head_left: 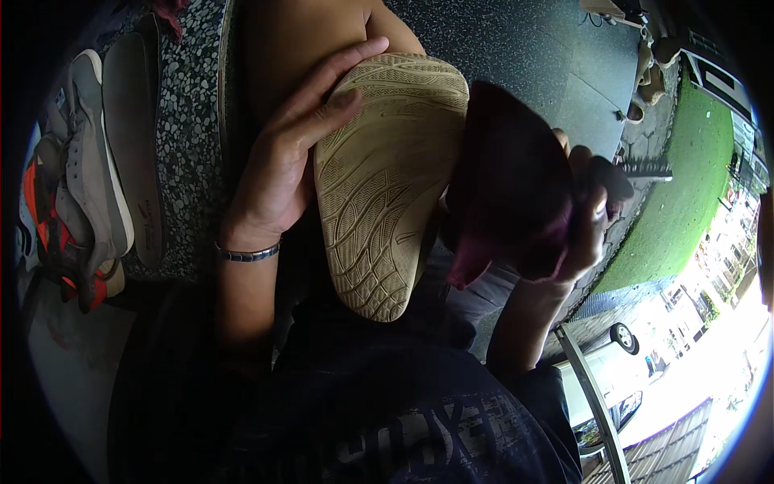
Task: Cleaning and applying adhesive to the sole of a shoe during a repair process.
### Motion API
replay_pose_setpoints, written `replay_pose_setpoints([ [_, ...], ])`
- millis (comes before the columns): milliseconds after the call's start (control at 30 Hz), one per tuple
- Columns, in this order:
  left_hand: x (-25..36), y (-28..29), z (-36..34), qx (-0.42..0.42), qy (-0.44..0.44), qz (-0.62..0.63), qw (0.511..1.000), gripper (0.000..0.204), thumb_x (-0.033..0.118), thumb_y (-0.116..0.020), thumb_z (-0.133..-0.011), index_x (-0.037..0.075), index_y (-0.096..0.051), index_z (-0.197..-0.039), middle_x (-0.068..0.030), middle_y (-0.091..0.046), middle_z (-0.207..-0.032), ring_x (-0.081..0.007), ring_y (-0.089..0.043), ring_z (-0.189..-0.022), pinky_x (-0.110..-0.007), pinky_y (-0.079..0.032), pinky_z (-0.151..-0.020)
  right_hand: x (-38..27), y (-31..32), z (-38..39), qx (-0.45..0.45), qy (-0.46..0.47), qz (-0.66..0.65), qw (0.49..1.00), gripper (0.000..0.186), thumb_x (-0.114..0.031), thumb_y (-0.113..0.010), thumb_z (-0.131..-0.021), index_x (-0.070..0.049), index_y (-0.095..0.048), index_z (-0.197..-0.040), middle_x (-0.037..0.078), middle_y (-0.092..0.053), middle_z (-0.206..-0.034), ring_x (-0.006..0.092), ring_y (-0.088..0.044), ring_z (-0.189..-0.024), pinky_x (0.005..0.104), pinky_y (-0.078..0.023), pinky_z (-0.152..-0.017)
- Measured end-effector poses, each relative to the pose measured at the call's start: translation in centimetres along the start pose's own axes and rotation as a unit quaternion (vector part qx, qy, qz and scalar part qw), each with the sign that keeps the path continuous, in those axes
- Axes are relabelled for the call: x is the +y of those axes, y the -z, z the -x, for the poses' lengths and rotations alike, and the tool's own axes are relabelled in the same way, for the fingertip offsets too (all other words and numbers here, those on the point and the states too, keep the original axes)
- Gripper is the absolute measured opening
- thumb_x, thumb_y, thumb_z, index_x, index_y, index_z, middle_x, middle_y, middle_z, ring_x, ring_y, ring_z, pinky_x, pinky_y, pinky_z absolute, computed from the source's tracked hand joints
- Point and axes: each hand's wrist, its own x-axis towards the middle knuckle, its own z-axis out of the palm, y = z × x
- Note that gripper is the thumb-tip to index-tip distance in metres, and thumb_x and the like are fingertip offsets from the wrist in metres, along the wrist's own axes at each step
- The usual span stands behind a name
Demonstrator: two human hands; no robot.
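Note:
My left hand (298, 137) grips the left side of a tan shoe sole (387, 177), its patterned tread facing up, fingers along the upper edge. The sole is upright over my lap. Against its right side is a dark maroon, cloth-like piece (508, 185), blurred; I cannot tell its exact kind or whether it is joined to the sole. My right hand (587, 234) is closed around the right side of that piece. From the same hand sticks out a dark-handled brush (645, 169) with short bristles pointing right. The right palm is hidden.
Grey sneakers (93, 153), a loose insole (133, 145) and orange-and-grey footwear (64, 242) lie at the left beside a speckled stone ledge (192, 121). Several shoes (651, 81) stand at the upper right. Beyond are grass (685, 185) and a white car (601, 379) behind a metal rail (592, 395).

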Motion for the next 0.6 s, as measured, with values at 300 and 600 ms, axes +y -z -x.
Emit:
replay_pose_setpoints([
  [300, 0.1, -0.1, 0.4, -0.011, -0.001, 0.000, 1.000, 0.050, 0.024, -0.052, -0.107, 0.008, -0.046, -0.155, -0.0086, -0.055, -0.147, -0.0168, -0.049, -0.138, -0.032, -0.037, -0.117, 3.4, -4.6, 1.0, -0.009, 0.173, 0.588, 0.790, 0.047, -0.002, -0.076, -0.078, -0.005, -0.068, -0.125, 0.014, -0.066, -0.109, 0.0341, -0.070, -0.100, 0.0413, -0.057, -0.083],
  [600, -0.3, -0.1, 0.1, -0.015, 0.018, 0.002, 1.000, 0.051, 0.017, -0.053, -0.105, 0.005, -0.045, -0.154, -0.0117, -0.060, -0.140, -0.0154, -0.055, -0.129, -0.031, -0.041, -0.113, 3.7, -5.6, 6.7, -0.068, 0.088, 0.640, 0.760, 0.050, -0.012, -0.085, -0.072, -0.007, -0.067, -0.119, 0.011, -0.063, -0.111, 0.0312, -0.070, -0.091, 0.0396, -0.058, -0.074],
])
